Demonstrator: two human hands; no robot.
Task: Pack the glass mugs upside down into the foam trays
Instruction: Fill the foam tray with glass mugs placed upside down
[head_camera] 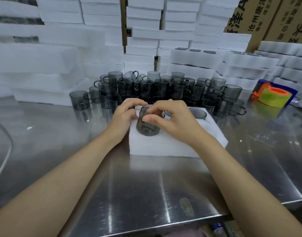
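Note:
A white foam tray [165, 144] lies on the steel table in front of me. A smoky grey glass mug [146, 129] is tilted over the tray's near left pocket, its base toward me. My right hand [170, 122] pinches it between thumb and fingers. My left hand [125, 115] touches its far left side with curled fingers. Another mug [198, 113] sits upside down in the tray's far right pocket. Several loose grey mugs [157, 88] stand stacked behind the tray.
Stacks of white foam trays [61, 53] fill the back and left; packed trays [194, 62] rise at the right. Cardboard boxes [273, 16] stand at the back right. A yellow-green tape roll on an orange dispenser [273, 96] lies at the right. The table's front edge [146, 226] runs near me.

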